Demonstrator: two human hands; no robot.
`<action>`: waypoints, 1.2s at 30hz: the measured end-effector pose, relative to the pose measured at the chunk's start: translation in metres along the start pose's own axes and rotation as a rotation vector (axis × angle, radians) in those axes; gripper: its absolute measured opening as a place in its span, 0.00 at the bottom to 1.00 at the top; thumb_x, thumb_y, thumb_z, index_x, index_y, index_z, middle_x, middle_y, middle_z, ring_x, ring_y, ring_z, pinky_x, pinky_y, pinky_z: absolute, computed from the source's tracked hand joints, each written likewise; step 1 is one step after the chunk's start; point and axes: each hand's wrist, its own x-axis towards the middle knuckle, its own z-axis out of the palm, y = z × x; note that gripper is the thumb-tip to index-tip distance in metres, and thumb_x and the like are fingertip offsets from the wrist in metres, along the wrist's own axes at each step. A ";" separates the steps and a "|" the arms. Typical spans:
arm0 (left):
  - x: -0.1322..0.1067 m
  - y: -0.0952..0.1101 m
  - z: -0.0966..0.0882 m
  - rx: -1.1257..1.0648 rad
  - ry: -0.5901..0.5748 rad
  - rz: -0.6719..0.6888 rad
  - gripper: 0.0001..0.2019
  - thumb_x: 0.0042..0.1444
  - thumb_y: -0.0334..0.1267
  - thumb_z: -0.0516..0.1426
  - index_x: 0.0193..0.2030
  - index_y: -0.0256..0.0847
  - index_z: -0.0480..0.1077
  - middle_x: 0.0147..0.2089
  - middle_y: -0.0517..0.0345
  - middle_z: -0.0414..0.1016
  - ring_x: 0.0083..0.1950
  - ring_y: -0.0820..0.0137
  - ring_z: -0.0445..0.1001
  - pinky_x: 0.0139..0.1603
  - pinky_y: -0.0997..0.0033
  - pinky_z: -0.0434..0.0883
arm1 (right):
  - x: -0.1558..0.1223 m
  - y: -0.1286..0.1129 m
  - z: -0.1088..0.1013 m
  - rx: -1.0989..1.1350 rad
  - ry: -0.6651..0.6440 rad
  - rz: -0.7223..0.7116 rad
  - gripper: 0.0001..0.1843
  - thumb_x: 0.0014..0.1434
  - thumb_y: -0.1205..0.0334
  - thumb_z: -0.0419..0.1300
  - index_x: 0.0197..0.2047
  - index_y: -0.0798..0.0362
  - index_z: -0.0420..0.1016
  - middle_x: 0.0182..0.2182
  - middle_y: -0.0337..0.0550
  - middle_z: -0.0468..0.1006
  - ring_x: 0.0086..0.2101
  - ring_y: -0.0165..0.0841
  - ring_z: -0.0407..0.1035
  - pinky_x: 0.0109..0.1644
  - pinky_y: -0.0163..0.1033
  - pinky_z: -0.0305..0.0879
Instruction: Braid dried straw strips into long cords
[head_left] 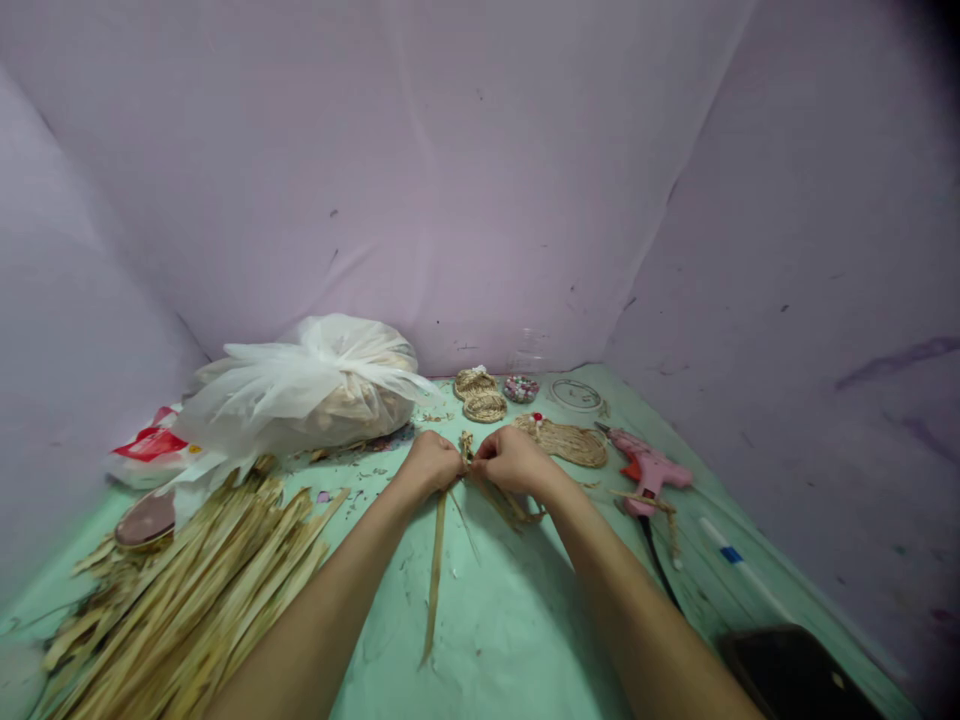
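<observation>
Both hands meet at the middle of the green-covered table around a short braid of dried leaf strips (466, 443). My left hand (433, 463) is closed on the braid's left side, its fingertips pinched. From the other side my right hand (512, 460) pinches strips close to the left fingertips. One long loose strip (436, 580) hangs down toward me from the left hand, and more strips (501, 503) trail below the right hand. The exact crossing of the strips is hidden by the fingers.
Dried leaf strips (217, 590) are heaped at left, below a white plastic bag (322, 390). Woven slipper shapes (480, 395) and a jar of beads (521, 388) stand behind my hands. A pink glue gun (652, 470), a white stick (739, 565) and a dark phone (810, 670) lie at right.
</observation>
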 end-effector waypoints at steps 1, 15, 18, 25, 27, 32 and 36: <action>-0.001 0.001 0.000 -0.002 0.003 -0.017 0.06 0.33 0.28 0.52 0.11 0.36 0.61 0.07 0.64 0.53 0.11 0.77 0.52 0.14 0.76 0.49 | -0.001 -0.002 0.001 -0.014 -0.006 -0.001 0.07 0.40 0.65 0.57 0.22 0.54 0.77 0.16 0.42 0.72 0.20 0.28 0.63 0.21 0.31 0.48; -0.015 0.011 -0.011 -0.145 -0.154 -0.066 0.07 0.36 0.28 0.50 0.13 0.37 0.58 0.07 0.66 0.49 0.10 0.81 0.45 0.14 0.77 0.42 | -0.007 -0.009 -0.004 0.125 -0.127 -0.045 0.07 0.38 0.70 0.57 0.21 0.54 0.76 0.17 0.40 0.72 0.21 0.29 0.64 0.23 0.31 0.53; -0.011 0.007 -0.012 -0.160 -0.207 -0.053 0.05 0.37 0.29 0.51 0.14 0.37 0.59 0.08 0.66 0.51 0.10 0.81 0.46 0.14 0.77 0.42 | -0.001 0.003 -0.015 0.398 0.002 0.169 0.05 0.39 0.70 0.57 0.22 0.56 0.74 0.18 0.41 0.72 0.21 0.28 0.64 0.23 0.29 0.56; -0.007 0.002 -0.013 -0.180 -0.243 -0.052 0.03 0.38 0.30 0.50 0.17 0.37 0.59 0.08 0.67 0.51 0.11 0.81 0.46 0.14 0.78 0.42 | 0.001 -0.019 0.005 0.658 -0.055 0.323 0.04 0.43 0.73 0.54 0.23 0.57 0.69 0.17 0.39 0.69 0.18 0.26 0.63 0.20 0.30 0.61; -0.009 0.003 -0.014 -0.176 -0.245 -0.050 0.04 0.38 0.29 0.50 0.16 0.37 0.59 0.08 0.67 0.51 0.10 0.81 0.45 0.14 0.78 0.42 | -0.001 -0.024 0.013 0.663 -0.090 0.318 0.04 0.42 0.74 0.55 0.21 0.57 0.68 0.13 0.37 0.67 0.16 0.25 0.61 0.19 0.30 0.61; -0.013 0.008 -0.013 -0.150 -0.219 -0.037 0.05 0.38 0.29 0.51 0.15 0.36 0.60 0.08 0.67 0.53 0.11 0.82 0.47 0.13 0.79 0.44 | 0.001 -0.015 0.021 0.578 -0.054 0.318 0.06 0.41 0.70 0.56 0.16 0.57 0.68 0.06 0.34 0.60 0.10 0.23 0.53 0.14 0.29 0.49; -0.012 0.012 -0.012 -0.088 -0.162 -0.045 0.04 0.35 0.26 0.51 0.15 0.34 0.63 0.10 0.64 0.57 0.11 0.81 0.50 0.13 0.78 0.48 | 0.008 -0.005 0.024 0.557 -0.032 0.326 0.05 0.39 0.70 0.56 0.15 0.58 0.69 0.06 0.33 0.60 0.10 0.21 0.49 0.14 0.28 0.44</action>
